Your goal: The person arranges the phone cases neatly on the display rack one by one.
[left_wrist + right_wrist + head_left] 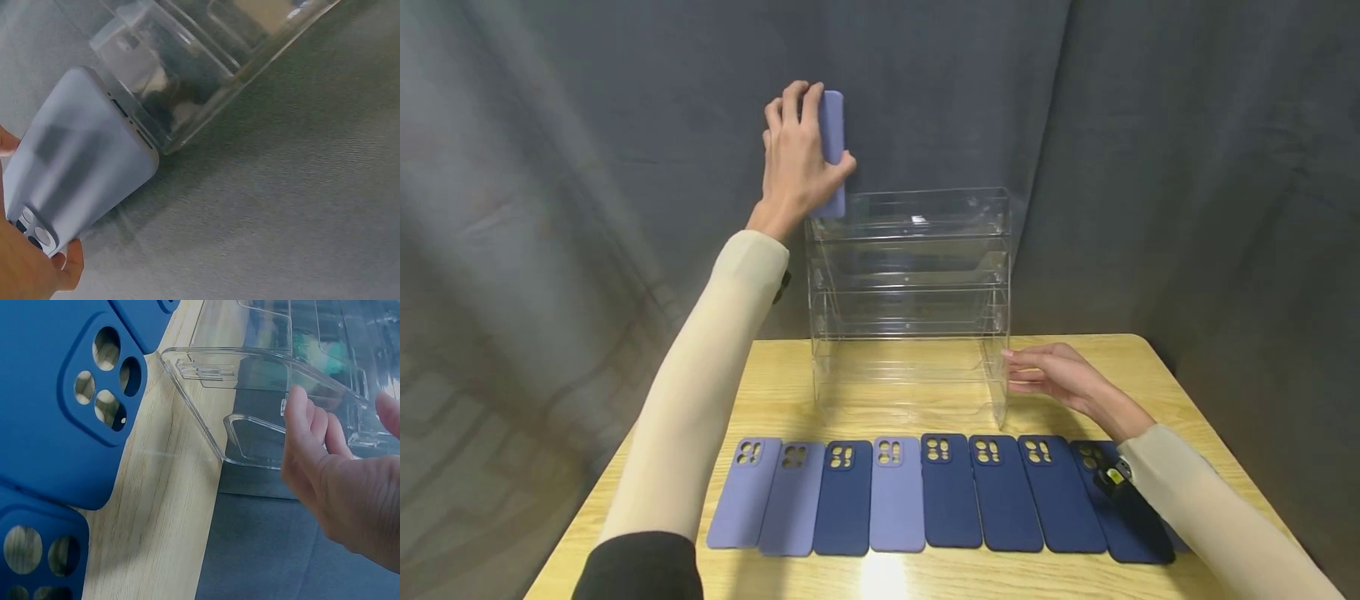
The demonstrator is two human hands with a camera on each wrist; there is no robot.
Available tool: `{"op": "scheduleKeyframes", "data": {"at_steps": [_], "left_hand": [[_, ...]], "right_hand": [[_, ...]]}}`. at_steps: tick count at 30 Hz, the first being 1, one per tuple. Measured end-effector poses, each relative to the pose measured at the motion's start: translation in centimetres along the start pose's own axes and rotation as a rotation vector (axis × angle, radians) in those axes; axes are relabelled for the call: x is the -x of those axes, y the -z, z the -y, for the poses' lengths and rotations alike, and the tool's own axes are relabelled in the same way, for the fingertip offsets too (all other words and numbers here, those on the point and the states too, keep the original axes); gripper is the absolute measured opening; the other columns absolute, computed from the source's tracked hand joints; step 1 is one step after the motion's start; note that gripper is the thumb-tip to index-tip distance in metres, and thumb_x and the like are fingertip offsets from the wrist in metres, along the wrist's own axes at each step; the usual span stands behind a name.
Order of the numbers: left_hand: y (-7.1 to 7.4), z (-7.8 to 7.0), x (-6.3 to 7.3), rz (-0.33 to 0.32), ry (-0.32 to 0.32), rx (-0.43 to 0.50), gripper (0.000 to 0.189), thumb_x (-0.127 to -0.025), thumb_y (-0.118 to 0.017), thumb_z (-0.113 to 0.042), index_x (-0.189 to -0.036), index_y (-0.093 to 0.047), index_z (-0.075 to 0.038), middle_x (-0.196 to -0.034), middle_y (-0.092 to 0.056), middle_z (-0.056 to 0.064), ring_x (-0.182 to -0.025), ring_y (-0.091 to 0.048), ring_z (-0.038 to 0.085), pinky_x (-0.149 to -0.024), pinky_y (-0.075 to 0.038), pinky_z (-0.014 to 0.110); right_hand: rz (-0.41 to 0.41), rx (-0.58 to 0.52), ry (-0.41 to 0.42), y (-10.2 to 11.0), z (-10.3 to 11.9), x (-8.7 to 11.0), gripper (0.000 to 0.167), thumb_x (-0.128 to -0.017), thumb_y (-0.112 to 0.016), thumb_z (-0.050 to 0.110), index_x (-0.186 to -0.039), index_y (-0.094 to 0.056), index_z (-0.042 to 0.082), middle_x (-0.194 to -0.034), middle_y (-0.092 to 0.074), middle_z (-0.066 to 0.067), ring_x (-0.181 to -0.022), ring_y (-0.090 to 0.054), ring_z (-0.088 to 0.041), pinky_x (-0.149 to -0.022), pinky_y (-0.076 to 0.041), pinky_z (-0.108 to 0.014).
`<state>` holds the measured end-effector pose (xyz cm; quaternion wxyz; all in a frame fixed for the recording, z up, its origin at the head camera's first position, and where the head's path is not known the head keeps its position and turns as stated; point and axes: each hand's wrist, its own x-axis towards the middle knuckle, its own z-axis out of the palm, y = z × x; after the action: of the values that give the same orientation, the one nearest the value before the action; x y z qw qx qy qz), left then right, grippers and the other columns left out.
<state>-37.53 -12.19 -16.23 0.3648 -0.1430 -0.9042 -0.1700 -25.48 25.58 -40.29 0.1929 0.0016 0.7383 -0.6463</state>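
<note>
High at the rack's top left corner, my left hand [796,158] grips a lavender phone case [832,137] by its edges, upright in the head view. In the left wrist view the case [81,156] shows its flat back and camera cutouts, its end close to the rack's corner. The clear plastic tiered rack [910,283] stands on the wooden table. Beside the rack's right wall, my right hand [1060,375] holds its fingers extended, fingertips right at the panel. The right wrist view shows that hand [337,481] with fingers against the clear side.
A row of phone cases lies in front of the rack: lavender ones [897,508] and dark blue ones [951,500]. My right forearm passes over the row's right end, covering part of it. A grey curtain [1150,167] hangs behind the table [1097,354].
</note>
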Motion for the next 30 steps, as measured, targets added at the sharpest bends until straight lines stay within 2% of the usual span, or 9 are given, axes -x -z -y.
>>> {"op": "scheduleKeyframes", "data": {"at_steps": [8, 13, 16, 22, 26, 30], "left_hand": [[-0.4, -1.0, -1.0, -0.011, -0.071, -0.031, 0.085, -0.094, -0.067, -0.039, -0.166, -0.028, -0.015, -0.171, -0.028, 0.008, -0.156, -0.025, 0.032, -0.118, -0.042, 0.048], [-1.1, -1.4, -1.3, -0.043, -0.115, -0.043, 0.083, -0.096, -0.066, -0.038, -0.165, -0.028, -0.013, -0.17, -0.029, 0.011, -0.156, -0.025, 0.034, -0.121, -0.04, 0.047], [-1.5, -1.6, -1.4, -0.041, -0.13, -0.045, 0.083, -0.097, -0.066, -0.038, -0.166, -0.028, -0.012, -0.17, -0.028, 0.012, -0.156, -0.024, 0.036, -0.123, -0.038, 0.047], [-2.0, -1.4, -1.4, -0.019, -0.102, -0.059, 0.083, -0.097, -0.065, -0.038, -0.166, -0.026, -0.014, -0.171, -0.026, 0.011, -0.157, -0.023, 0.035, -0.123, -0.039, 0.047], [-2.4, -0.9, -1.3, -0.035, -0.066, -0.066, 0.082, -0.097, -0.065, -0.039, -0.166, -0.027, -0.014, -0.171, -0.028, 0.01, -0.156, -0.024, 0.035, -0.119, -0.042, 0.049], [-3.0, -0.8, -1.2, -0.046, -0.059, -0.049, 0.082, -0.096, -0.065, -0.039, -0.166, -0.028, -0.014, -0.17, -0.028, 0.011, -0.154, -0.026, 0.036, -0.117, -0.043, 0.051]], "right_hand": [[0.001, 0.019, -0.006, -0.2, 0.1, 0.0, 0.076, -0.106, -0.063, 0.037, -0.155, -0.035, -0.015, -0.163, -0.034, -0.036, -0.144, -0.052, -0.043, -0.106, -0.058, -0.036], [-0.011, 0.026, -0.016, -0.1, 0.0, 0.0, 0.077, -0.105, -0.065, 0.037, -0.154, -0.037, -0.014, -0.16, -0.037, -0.036, -0.134, -0.062, -0.033, -0.106, -0.058, -0.037], [-0.013, 0.034, -0.01, -0.1, 0.1, 0.1, 0.076, -0.105, -0.064, 0.036, -0.154, -0.037, -0.015, -0.159, -0.039, -0.036, -0.128, -0.064, -0.028, -0.104, -0.059, -0.036], [-0.018, 0.032, -0.008, -0.6, 0.1, 0.2, 0.075, -0.105, -0.065, 0.035, -0.153, -0.038, -0.015, -0.154, -0.046, -0.033, -0.127, -0.065, -0.029, -0.103, -0.06, -0.035], [-0.008, 0.034, -0.011, -1.0, 0.1, 0.0, 0.075, -0.105, -0.065, 0.035, -0.154, -0.037, -0.015, -0.155, -0.044, -0.035, -0.132, -0.062, -0.035, -0.104, -0.06, -0.036], [-0.014, 0.024, -0.015, -1.2, 0.1, -0.2, 0.073, -0.106, -0.063, 0.033, -0.154, -0.036, -0.016, -0.156, -0.042, -0.035, -0.136, -0.058, -0.038, -0.104, -0.06, -0.035]]}}
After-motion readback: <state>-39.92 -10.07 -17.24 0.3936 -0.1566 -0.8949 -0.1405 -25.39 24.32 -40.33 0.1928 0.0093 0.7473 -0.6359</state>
